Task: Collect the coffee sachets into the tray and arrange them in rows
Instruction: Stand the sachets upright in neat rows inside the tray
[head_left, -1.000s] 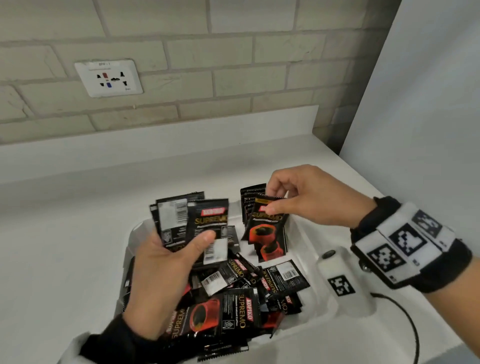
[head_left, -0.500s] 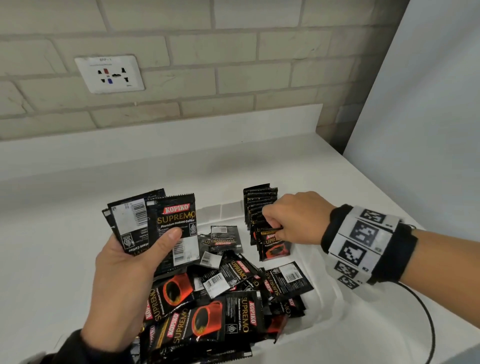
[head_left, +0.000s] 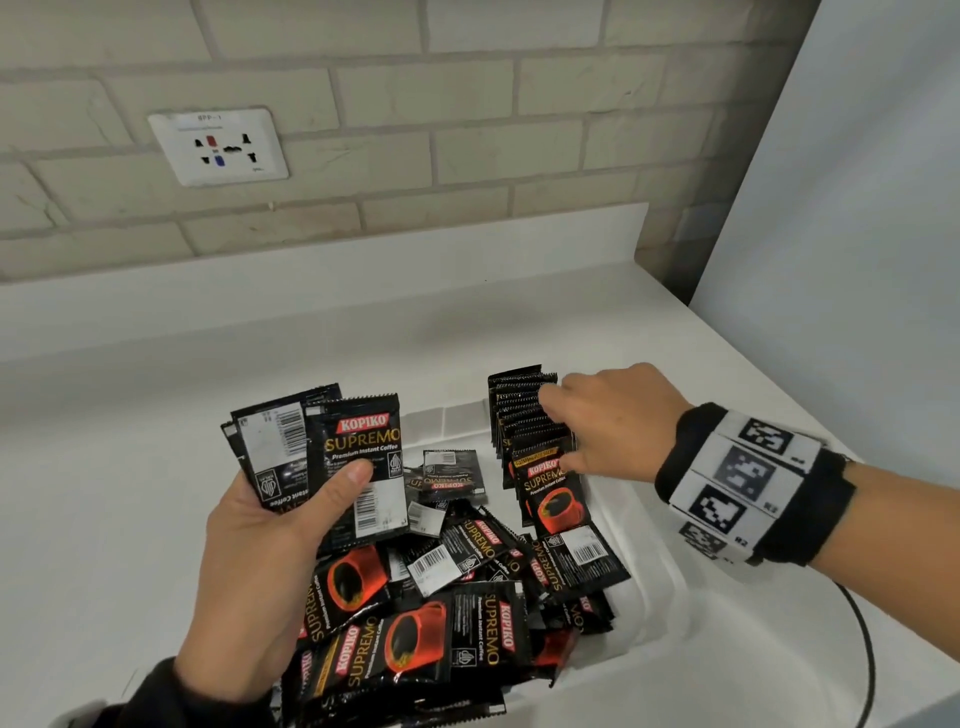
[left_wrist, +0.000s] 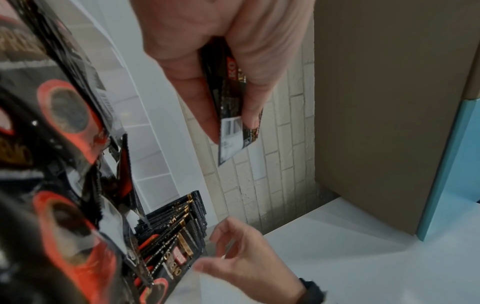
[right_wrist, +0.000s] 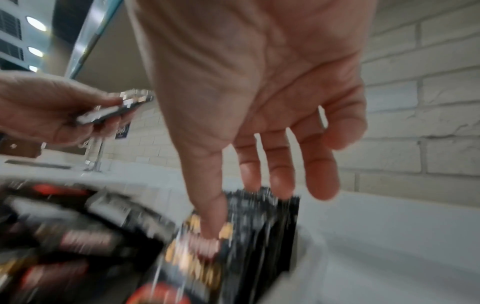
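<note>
I am looking down at a white counter (head_left: 156, 395) backed by a brick wall (head_left: 467, 130) carrying a socket (head_left: 218, 147), with a pale panel (head_left: 857, 234) closing off the right side. A black cable (head_left: 862, 649) is curving across the counter just right of the tray (head_left: 660, 587). A loose heap (head_left: 457, 597) of black sachets is filling the near part of the tray, lying flat at all angles and covering most of its floor, so only the right rim and a strip of the far wall are showing bare.

At the far right of the tray a row (head_left: 530, 431) of sachets is standing on edge, packed face to face, long axes upright and leaning slightly toward me; the front one is showing its printed cup right way up.

My right hand (head_left: 618, 421) is reaching over that row with fingers extended and spread, gripping nothing; the thumb (right_wrist: 213, 216) is pressing against the front sachet's face, and the other fingertips are sitting at the row's top edges, though the wrist view is blurred and I cannot tell whether they are touching.

My left hand (head_left: 260, 561) is holding a fan (head_left: 332, 462) of sachets upright above the heap's left side, well apart from the row, thumb clamped across the front one, whose label is reading upright toward me.
</note>
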